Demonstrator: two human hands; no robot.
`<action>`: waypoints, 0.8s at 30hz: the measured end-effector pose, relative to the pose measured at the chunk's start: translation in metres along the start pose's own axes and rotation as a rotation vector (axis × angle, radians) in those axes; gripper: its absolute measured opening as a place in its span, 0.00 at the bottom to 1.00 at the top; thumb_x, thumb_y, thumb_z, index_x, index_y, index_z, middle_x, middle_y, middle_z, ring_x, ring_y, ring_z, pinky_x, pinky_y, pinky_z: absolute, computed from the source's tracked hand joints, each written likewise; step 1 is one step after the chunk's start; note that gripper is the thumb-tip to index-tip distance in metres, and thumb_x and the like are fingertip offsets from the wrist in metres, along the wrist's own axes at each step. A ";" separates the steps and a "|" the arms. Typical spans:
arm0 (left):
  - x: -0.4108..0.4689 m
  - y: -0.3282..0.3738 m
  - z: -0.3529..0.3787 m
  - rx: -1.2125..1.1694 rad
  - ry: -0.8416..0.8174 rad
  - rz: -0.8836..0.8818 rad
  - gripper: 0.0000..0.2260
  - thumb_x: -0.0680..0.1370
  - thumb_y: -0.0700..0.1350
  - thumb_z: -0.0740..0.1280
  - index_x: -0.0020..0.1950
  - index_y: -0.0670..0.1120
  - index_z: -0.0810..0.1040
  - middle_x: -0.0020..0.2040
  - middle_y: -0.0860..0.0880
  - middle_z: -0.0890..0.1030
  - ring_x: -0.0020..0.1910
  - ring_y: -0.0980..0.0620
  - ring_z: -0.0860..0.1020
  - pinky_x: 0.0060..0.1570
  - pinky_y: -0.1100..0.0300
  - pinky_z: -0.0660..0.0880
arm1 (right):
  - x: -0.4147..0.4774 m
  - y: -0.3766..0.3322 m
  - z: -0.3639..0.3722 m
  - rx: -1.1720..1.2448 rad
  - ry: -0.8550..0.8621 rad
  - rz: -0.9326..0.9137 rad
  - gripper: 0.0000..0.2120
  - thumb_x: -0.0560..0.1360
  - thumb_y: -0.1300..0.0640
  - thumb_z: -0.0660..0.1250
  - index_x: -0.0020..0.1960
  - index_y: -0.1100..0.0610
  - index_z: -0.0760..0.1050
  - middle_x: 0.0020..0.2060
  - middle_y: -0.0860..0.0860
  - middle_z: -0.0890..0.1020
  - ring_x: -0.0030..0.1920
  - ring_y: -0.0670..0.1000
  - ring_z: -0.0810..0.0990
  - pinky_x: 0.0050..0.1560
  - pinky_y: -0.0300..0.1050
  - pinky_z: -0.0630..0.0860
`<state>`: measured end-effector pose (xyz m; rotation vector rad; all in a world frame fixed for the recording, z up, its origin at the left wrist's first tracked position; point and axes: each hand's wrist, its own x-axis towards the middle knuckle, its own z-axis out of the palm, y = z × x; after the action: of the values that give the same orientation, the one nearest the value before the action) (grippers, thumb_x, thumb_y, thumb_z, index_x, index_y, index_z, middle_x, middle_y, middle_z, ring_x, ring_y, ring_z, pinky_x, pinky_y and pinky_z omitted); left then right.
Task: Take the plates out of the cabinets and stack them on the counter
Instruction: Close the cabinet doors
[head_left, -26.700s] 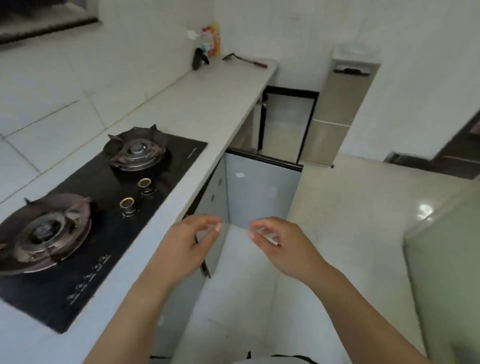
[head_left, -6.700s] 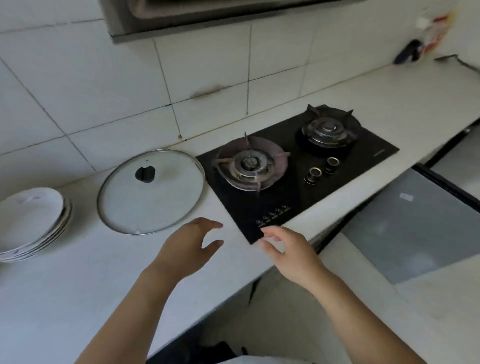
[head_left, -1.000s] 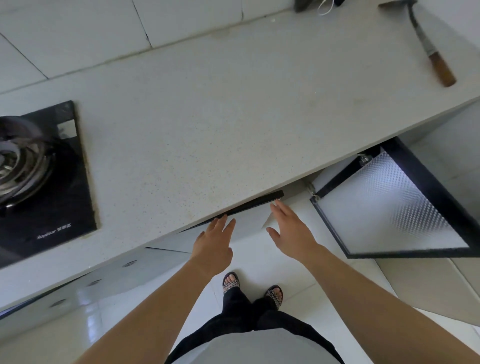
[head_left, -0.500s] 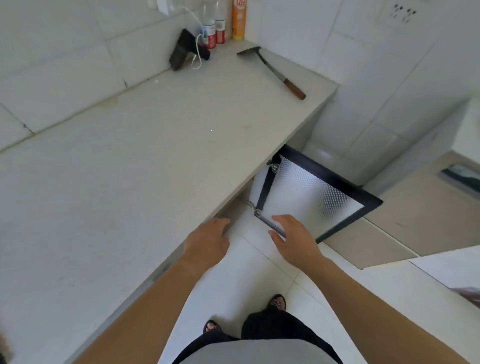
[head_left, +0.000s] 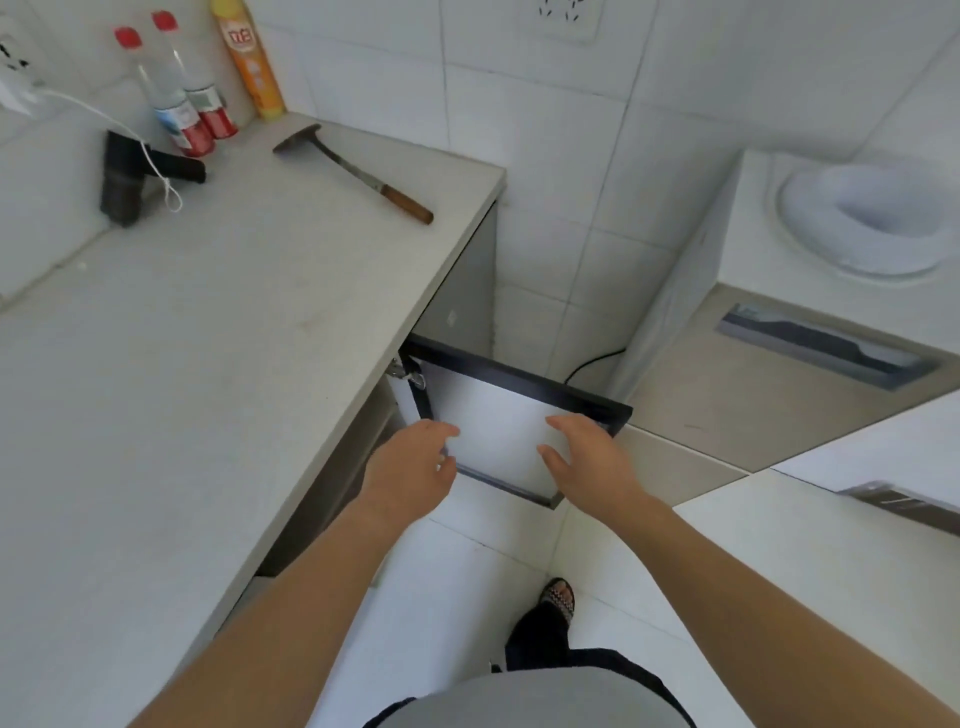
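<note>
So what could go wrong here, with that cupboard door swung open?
The open cabinet door juts out by the left hand and right hand; a knee or carried plate might bump it. The cabinet's inside is hidden under the counter, so reaching in is partly blind. The wooden-handled tool lies near the counter's edge and could get knocked off.
</note>
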<state>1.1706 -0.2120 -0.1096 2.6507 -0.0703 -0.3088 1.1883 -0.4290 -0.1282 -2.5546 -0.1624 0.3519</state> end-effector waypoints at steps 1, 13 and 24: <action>0.014 0.011 0.003 0.004 -0.008 0.003 0.15 0.78 0.46 0.62 0.65 0.50 0.72 0.63 0.50 0.75 0.58 0.51 0.76 0.58 0.60 0.71 | 0.011 0.011 -0.006 -0.005 0.005 0.013 0.22 0.79 0.50 0.60 0.70 0.57 0.65 0.68 0.53 0.70 0.66 0.52 0.69 0.65 0.43 0.65; 0.120 0.060 0.042 0.028 -0.052 0.041 0.13 0.77 0.44 0.63 0.61 0.49 0.75 0.61 0.50 0.77 0.55 0.49 0.77 0.54 0.55 0.75 | 0.095 0.097 -0.024 -0.048 -0.002 0.062 0.12 0.78 0.51 0.59 0.55 0.57 0.74 0.51 0.53 0.76 0.50 0.54 0.75 0.45 0.44 0.70; 0.182 0.039 0.055 0.102 -0.210 0.198 0.16 0.76 0.43 0.63 0.64 0.47 0.73 0.62 0.48 0.76 0.60 0.48 0.73 0.60 0.55 0.72 | 0.115 0.110 -0.007 0.008 -0.086 0.295 0.14 0.79 0.52 0.59 0.58 0.59 0.75 0.53 0.54 0.76 0.55 0.54 0.73 0.51 0.48 0.73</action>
<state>1.3354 -0.2903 -0.1770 2.6739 -0.4226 -0.5272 1.3048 -0.5037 -0.2071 -2.5581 0.1872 0.5732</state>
